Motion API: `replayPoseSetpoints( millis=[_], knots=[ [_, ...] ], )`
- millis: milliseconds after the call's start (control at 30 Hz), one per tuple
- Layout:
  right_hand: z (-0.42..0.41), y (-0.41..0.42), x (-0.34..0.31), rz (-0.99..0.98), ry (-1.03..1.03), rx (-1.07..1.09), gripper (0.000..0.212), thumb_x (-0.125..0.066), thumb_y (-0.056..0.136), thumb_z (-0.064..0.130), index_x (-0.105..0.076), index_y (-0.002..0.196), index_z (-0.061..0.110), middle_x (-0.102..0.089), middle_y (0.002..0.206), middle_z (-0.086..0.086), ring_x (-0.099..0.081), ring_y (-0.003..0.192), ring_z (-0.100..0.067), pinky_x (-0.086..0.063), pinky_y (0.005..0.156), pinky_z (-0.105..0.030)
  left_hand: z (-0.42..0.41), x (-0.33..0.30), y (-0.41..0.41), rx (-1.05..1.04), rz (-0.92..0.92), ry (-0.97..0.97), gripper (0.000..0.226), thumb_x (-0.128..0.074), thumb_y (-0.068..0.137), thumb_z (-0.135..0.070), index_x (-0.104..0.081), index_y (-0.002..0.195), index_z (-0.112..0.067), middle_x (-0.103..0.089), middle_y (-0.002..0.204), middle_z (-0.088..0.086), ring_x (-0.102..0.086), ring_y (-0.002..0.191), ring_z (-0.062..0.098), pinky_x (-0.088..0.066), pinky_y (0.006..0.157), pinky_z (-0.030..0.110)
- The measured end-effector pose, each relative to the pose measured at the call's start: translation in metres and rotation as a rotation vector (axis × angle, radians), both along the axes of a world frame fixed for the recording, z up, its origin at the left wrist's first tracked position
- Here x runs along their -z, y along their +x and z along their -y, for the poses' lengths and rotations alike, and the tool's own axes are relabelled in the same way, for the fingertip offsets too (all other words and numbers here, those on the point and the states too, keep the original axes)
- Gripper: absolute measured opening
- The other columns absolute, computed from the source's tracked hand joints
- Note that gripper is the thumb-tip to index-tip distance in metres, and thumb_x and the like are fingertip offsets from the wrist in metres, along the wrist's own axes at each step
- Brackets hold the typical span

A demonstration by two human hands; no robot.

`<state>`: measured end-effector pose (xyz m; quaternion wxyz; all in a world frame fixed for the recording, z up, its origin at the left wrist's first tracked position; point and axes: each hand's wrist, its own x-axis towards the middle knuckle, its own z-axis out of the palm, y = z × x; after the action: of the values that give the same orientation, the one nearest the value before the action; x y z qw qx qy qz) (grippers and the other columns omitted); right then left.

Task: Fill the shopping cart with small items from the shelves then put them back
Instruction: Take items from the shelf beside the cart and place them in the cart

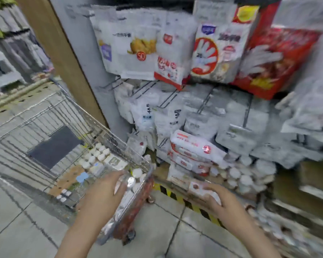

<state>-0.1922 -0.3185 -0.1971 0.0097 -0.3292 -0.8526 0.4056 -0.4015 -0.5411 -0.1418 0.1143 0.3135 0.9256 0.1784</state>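
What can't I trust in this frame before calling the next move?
- Right hand: motion blur hides whether it grips the small pack.
- Left hand: the item under its fingers in the cart is smeared.
- Package labels: unreadable.
- Lower shelves: blurred, cut off at right.

A wire shopping cart (93, 135) stands on the grey tiled floor (17, 220), just beside the shelves (222, 108). Small white-capped items (97, 155) lie on the cart's bottom. Bags of gloves (209, 53) hang from hooks on the shelves, white packs (190, 151) are stacked lower down, and white-lidded jars (246, 175) stand near yellow-black tape (192, 203) at the floor's edge.
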Motion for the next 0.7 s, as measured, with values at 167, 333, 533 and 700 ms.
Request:
replayPoseSetpoints(
  millis=[167, 333, 533, 700],
  knots=[
    [-0.020, 0.116, -0.022, -0.006, 0.052, 0.236, 0.026, -0.045, 0.098, 0.039, -0.051, 0.124, 0.036, -0.049, 0.122, 0.021, -0.048, 0.095, 0.006, -0.043, 0.075, -0.006, -0.099, -0.028, 0.088, 0.331, -0.033, 0.110, 0.041, -0.050, 0.096, -0.030, -0.048, 0.136, -0.024, -0.053, 0.135, -0.005, -0.048, 0.123, 0.015, -0.039, 0.097, 0.029],
    [-0.045, 0.281, -0.040, -0.009, 0.103, 0.498, 0.027, -0.044, 0.099, 0.038, -0.051, 0.125, 0.036, -0.049, 0.117, 0.023, -0.050, 0.102, 0.004, -0.046, 0.086, -0.015, -0.194, -0.032, 0.227, 0.691, 0.063, 0.125, 0.044, -0.046, 0.097, -0.035, -0.041, 0.140, -0.031, -0.046, 0.141, -0.010, -0.041, 0.130, 0.009, -0.034, 0.102, 0.022],
    [-0.055, 0.471, -0.057, -0.013, 0.066, 0.849, 0.018, -0.047, 0.099, 0.030, -0.050, 0.115, 0.037, -0.052, 0.113, 0.021, -0.050, 0.098, 0.005, -0.044, 0.078, -0.009, -0.275, -0.031, 0.408, 0.957, 0.170, 0.084, 0.042, -0.043, 0.098, -0.042, -0.038, 0.139, -0.037, -0.053, 0.125, -0.014, -0.051, 0.101, 0.004, -0.044, 0.088, 0.023],
    [-0.057, 0.570, -0.066, -0.015, 0.070, 1.032, 0.018, -0.047, 0.099, 0.030, -0.053, 0.113, 0.038, -0.053, 0.113, 0.022, -0.051, 0.102, 0.002, -0.043, 0.081, -0.018, -0.315, -0.037, 0.509, 1.152, 0.259, 0.109, 0.040, -0.043, 0.097, -0.043, -0.040, 0.137, -0.041, -0.042, 0.135, -0.025, -0.046, 0.119, -0.001, -0.043, 0.099, 0.023]
  ],
)
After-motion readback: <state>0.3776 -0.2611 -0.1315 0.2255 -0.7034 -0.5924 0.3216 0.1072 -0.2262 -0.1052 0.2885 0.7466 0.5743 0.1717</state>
